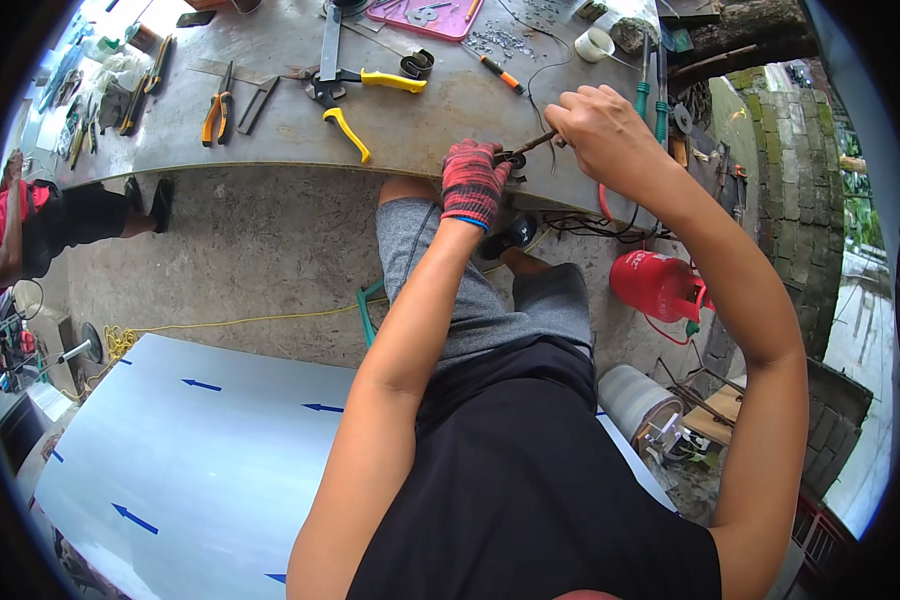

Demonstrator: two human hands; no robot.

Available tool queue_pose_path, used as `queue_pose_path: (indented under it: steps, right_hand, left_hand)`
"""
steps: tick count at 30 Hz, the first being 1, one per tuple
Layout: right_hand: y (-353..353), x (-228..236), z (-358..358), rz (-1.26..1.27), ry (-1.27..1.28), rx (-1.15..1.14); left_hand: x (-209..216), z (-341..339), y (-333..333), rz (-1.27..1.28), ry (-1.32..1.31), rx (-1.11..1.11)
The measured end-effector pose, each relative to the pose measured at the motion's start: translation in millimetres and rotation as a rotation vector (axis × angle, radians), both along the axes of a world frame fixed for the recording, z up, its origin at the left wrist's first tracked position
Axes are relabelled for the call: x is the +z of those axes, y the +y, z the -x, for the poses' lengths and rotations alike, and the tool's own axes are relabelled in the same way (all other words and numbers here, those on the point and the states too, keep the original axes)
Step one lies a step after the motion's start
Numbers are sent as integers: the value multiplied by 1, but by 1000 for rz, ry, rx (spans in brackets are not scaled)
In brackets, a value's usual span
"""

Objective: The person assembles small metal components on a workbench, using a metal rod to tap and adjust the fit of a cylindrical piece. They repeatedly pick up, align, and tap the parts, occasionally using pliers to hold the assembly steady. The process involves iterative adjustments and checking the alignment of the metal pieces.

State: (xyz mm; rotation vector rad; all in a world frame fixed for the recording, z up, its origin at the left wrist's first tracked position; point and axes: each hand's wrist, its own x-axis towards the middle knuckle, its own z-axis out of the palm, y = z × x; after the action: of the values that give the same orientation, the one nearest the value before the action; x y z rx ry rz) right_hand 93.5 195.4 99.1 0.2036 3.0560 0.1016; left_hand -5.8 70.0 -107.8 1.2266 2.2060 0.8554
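Note:
My left hand (473,185), in a red and black knit glove, is closed at the near edge of the metal-topped table (410,130). Its fingers grip a small dark metal piece (516,162), whose exact kind I cannot make out. Bare and raised higher to the right, my right hand (602,132) is closed round the end of a thin brown rod (540,142). The rod slants down to the left and reaches the dark piece. Beyond my hands lies an orange and black screwdriver (502,75). Left of my glove are yellow-handled pliers (355,100).
Orange-handled pliers (218,112), a pink tray (425,15), scattered small hardware (500,42) and a white cup (594,44) occupy the table. A red gas cylinder (658,285) stands on the floor at right. Behind me lies a large pale sheet (210,450). Another person (40,225) is at far left.

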Motion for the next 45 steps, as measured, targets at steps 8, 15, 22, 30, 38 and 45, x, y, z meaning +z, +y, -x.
queue_pose_path:
  steps: [8, 15, 22, 30, 38, 45]
  right_hand:
    - [0, -5, -1, 28, 62, 18]
    - [1, -5, -1, 31, 83, 22]
    - [-2, 4, 0, -2, 65, 126]
    - [-5, 9, -1, -38, 41, 137]
    - [-7, 11, 0, -28, 109, 268]
    - [-7, 6, -4, 38, 104, 70]
  left_hand:
    - [-1, -1, -3, -63, -1, 42]
    - [0, 0, -2, -51, -9, 32]
    - [-2, 1, -5, -70, 28, 1]
    - [-6, 2, -4, -118, -55, -3]
    - [4, 11, -4, -77, -268, -19]
    - [-5, 10, 0, -141, -143, -49]
